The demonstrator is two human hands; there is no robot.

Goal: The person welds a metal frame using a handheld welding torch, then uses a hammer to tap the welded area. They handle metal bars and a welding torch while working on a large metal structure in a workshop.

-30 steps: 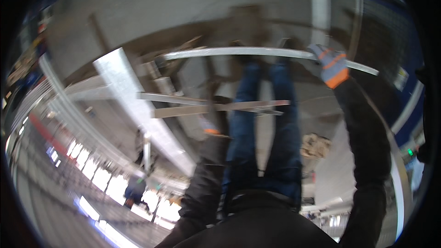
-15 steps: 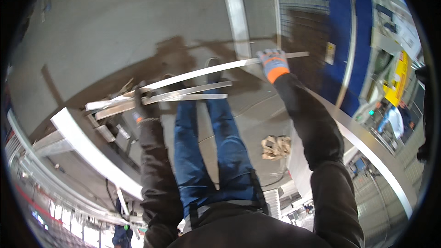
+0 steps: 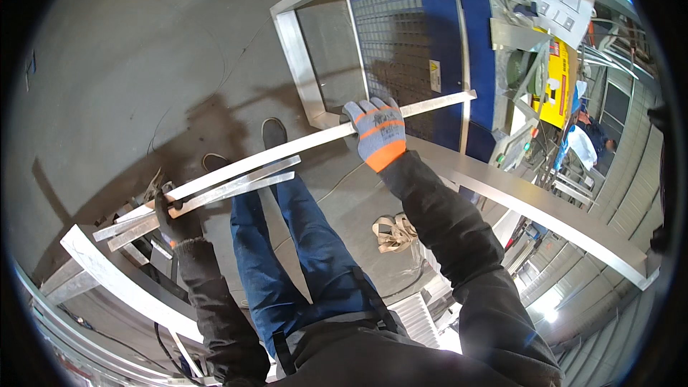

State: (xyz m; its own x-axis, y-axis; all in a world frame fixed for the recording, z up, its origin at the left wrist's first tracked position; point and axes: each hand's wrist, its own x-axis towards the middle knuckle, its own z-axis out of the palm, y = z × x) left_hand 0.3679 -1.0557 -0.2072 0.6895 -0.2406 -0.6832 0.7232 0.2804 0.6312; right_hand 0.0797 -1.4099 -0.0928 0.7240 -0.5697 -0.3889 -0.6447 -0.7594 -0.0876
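Note:
A long, flat metal bar [image 3: 279,153] slants across in front of my legs, rising toward the right. My right hand [image 3: 376,129], in a grey and orange work glove, is closed over it, and the bar's end sticks out beyond the fingers. Toward the left end, my left hand [image 3: 175,221] in a dark glove is wrapped round the bars; its fingers are partly hidden. Two shorter metal strips [image 3: 247,185] run through the same grip, just below the long bar.
A pale metal frame beam [image 3: 129,283] lies at lower left, another [image 3: 530,204] at right. Beyond stands a blue cabinet [image 3: 408,21] beside a yellow case [image 3: 555,82]. A beige strap bundle [image 3: 393,233] rests on the floor right of my legs. Another person [image 3: 598,140] is far right.
The view has turned, so the surroundings shift left. Both hands still hold the bars. More of the long bar now sticks out past my right hand.

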